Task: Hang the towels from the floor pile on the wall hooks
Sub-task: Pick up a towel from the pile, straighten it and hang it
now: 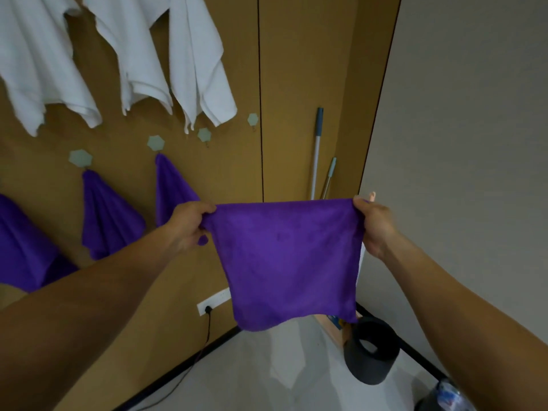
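Towel (284,262), purple, hangs flat in mid-air between your hands, in front of the wood wall (296,84). Its top edge is stretched level and its lower edge hangs free above the floor (267,366). Your left hand (189,223) pinches the top left corner, fingers curled tight on the cloth. Your right hand (373,226) pinches the top right corner the same way, one fingertip poking up behind. The wood wall fills left and centre, and a grey wall (474,114) meets it at the corner on the right. White towels (127,54) hang along the top; their upper parts are cut off by the frame. Three hung purple towels (109,215) sit lower left. The leftmost is cut by the frame edge and your left arm, and the rightmost is partly behind your left hand. A black bin (372,351) stands on the floor in the corner, just below the towel's lower right corner. Two poles (317,149) lean in the corner, lower ends hidden behind the towel. A socket (213,301) sits low on the wood wall with a cable running down. Two bare hooks (204,134) sit right of the hung ones, with open wall around them. The box behind the bin is mostly hidden, and the bottle (444,396) at bottom right is blurred.
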The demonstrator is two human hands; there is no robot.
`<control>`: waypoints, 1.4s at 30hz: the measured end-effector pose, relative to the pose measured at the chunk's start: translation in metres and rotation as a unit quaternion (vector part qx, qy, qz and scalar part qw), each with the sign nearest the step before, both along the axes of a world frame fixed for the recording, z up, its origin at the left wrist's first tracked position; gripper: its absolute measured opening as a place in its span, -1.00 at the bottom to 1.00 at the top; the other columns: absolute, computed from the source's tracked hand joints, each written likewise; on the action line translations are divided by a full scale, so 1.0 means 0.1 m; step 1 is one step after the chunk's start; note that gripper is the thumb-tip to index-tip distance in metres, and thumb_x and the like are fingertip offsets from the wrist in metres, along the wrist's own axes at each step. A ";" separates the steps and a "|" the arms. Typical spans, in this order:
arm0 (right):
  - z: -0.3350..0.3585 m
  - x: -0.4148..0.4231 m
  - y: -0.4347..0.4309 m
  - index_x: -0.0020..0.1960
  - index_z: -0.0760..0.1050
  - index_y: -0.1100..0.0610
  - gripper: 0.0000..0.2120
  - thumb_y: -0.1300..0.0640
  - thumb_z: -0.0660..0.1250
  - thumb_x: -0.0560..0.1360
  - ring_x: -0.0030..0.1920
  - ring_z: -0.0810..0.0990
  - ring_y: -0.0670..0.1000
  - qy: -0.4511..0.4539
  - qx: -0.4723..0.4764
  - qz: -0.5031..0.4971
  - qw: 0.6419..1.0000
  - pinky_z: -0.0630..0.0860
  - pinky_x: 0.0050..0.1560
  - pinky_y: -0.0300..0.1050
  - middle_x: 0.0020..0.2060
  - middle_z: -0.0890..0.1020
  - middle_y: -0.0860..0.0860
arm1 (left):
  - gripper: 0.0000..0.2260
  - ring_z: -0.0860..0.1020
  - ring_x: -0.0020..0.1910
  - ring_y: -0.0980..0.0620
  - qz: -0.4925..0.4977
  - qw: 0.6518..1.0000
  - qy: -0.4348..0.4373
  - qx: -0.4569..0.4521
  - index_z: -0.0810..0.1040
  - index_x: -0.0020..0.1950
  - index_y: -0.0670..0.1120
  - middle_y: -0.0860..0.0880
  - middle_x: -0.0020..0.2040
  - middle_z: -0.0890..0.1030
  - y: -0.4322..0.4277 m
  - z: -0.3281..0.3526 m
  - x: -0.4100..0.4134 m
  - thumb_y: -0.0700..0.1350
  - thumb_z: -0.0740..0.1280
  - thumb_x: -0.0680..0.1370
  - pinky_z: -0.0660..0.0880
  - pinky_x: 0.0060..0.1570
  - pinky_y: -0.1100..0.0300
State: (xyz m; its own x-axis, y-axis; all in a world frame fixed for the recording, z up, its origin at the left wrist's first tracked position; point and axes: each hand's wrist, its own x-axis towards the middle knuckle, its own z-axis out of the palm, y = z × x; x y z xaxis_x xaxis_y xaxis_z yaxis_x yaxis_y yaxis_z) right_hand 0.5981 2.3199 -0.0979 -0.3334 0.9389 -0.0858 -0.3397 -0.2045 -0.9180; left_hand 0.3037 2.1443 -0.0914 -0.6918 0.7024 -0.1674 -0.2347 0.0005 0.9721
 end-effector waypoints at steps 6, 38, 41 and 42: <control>-0.01 0.07 0.25 -0.14 0.53 0.16 -0.86 0.10 0.41 0.51 0.00 0.66 -0.08 -0.105 0.046 -0.036 0.993 0.58 -0.02 -0.12 0.24 0.53 0.04 | -0.87 0.58 -0.27 -0.01 -0.021 0.995 0.070 -0.072 0.57 -0.09 -0.12 -0.10 -0.20 0.61 -0.01 -0.05 0.02 -0.35 0.33 0.50 0.56 -0.32 0.15; -0.29 0.35 0.49 0.03 0.58 0.18 -0.78 0.21 0.50 0.41 -0.10 0.59 0.03 -0.219 0.108 0.012 0.970 0.51 -0.24 -0.22 -0.10 0.64 0.07 | -0.83 0.47 -0.18 0.05 -0.127 0.943 0.101 -0.290 0.58 -0.09 -0.05 0.01 -0.15 0.58 0.01 0.07 0.31 -0.09 0.48 0.37 0.36 -0.09 0.15; -0.23 0.34 0.50 -0.03 0.60 0.15 -0.67 0.15 0.62 0.26 -0.20 0.63 -0.08 -0.265 0.154 0.085 0.948 0.52 -0.35 -0.38 -0.18 0.67 -0.01 | -0.73 0.64 -0.02 -0.02 -0.194 0.924 0.156 -0.290 0.66 -0.01 -0.13 -0.06 -0.03 0.70 0.00 0.11 0.39 -0.19 0.55 0.31 0.55 -0.09 0.13; -0.21 0.33 0.51 -0.04 0.60 0.14 -0.64 0.14 0.63 0.23 -0.22 0.63 -0.10 -0.283 0.167 0.106 0.939 0.52 -0.38 -0.38 -0.18 0.66 -0.01 | -0.71 0.65 -0.04 -0.04 -0.191 0.917 0.191 -0.295 0.66 -0.02 -0.16 -0.09 -0.06 0.70 0.02 0.10 0.41 -0.19 0.57 0.30 0.58 -0.07 0.13</control>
State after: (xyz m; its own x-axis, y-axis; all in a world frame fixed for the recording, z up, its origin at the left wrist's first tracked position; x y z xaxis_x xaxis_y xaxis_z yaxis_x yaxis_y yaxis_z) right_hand 0.6311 2.3706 -0.1189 -0.5059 0.8624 -0.0189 0.2373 0.1181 -0.9642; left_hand 0.3447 2.1459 -0.0811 -0.5022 0.7708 -0.3919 0.2492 0.5630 0.7880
